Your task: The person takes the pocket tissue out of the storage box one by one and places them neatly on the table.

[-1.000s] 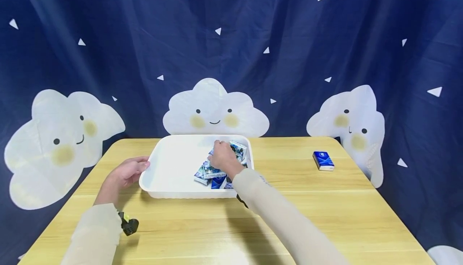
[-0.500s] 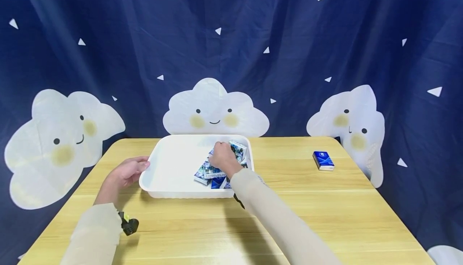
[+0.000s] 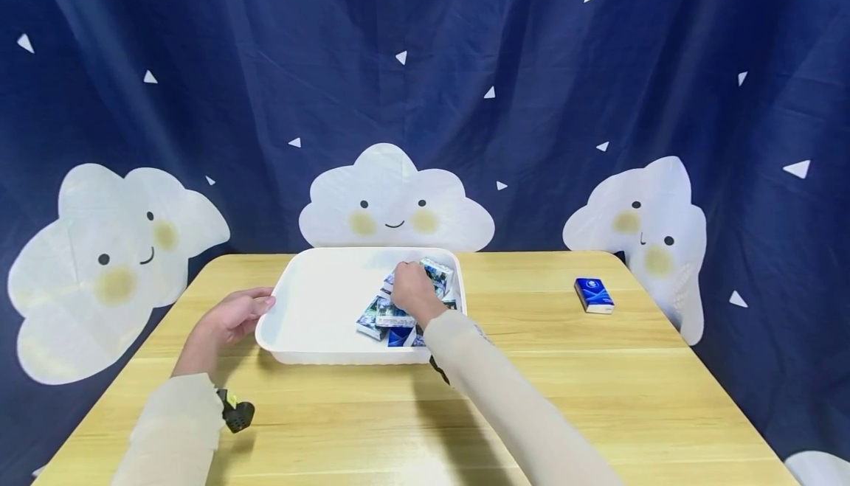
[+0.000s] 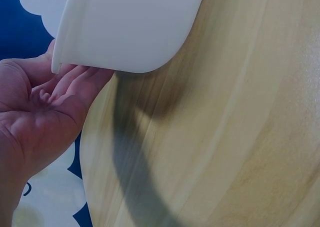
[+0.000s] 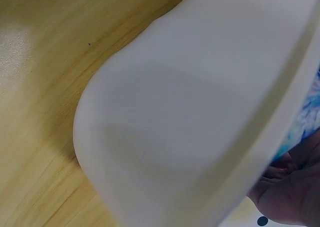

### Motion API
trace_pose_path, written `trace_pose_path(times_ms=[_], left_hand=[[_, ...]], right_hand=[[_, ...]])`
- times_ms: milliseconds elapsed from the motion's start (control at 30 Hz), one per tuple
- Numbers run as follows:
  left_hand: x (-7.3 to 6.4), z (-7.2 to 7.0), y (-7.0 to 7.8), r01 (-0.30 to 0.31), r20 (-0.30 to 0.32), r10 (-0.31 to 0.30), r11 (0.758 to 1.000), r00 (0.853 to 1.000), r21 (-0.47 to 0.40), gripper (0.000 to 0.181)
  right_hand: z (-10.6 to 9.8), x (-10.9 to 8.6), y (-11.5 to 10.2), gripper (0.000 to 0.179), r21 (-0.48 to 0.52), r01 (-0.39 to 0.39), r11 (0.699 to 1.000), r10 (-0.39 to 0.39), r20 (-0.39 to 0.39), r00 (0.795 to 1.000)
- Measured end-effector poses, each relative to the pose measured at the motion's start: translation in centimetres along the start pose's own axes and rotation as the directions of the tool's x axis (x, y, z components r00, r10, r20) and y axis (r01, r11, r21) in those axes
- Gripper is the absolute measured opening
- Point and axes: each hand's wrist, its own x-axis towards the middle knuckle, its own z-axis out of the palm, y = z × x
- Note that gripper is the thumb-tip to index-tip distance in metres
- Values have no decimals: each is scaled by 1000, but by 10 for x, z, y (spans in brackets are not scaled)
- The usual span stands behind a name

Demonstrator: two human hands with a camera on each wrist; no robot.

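Note:
A white plastic tray (image 3: 319, 301) stands at the table's far side. My left hand (image 3: 235, 316) holds its left end, thumb at the rim and fingers beneath, as the left wrist view shows. Inside, at the right end, several small blue-patterned tissue packs (image 3: 394, 313) lie heaped and overlapping. My right hand (image 3: 413, 288) reaches in over the right part of the tray, fingers curled down onto a tissue pack in the heap; the fingertips are hidden. In the right wrist view, the tray wall (image 5: 165, 107) covers most of the hand (image 5: 290, 192), with a patterned tissue pack (image 5: 307, 117) against it.
A single dark-blue tissue pack (image 3: 594, 295) lies on the wooden table (image 3: 637, 397), right of the tray. Behind the table hangs a navy curtain (image 3: 425, 88) with white clouds and triangles. A black wrist camera (image 3: 237, 414) sits under the left sleeve.
My right hand has shifted slightly within the heap, now a little lower and right, and the pack beside it has slid a little right. My left hand stays at the tray.

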Motion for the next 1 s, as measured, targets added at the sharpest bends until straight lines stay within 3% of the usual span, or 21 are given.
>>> trace_pose_path(times_ms=[300, 567, 733, 1000], left_hand=[[1, 0, 0, -4, 3, 4, 1000, 1000, 13, 62], [1, -1, 0, -10, 12, 10, 1000, 1000, 9, 62], [-1, -1, 1, -9, 8, 9, 1000, 1000, 16, 62], [0, 1, -1, -46, 47, 48, 998, 998, -50, 62]], right_hand=[[-2, 0, 1, 7, -15, 31, 999, -31, -26, 999], [-3, 0, 2, 15, -29, 53, 998, -53, -10, 999], [-8, -4, 2, 7, -10, 69, 998, -69, -10, 998], [-14, -7, 2, 26, 23, 56, 998, -57, 15, 998]])
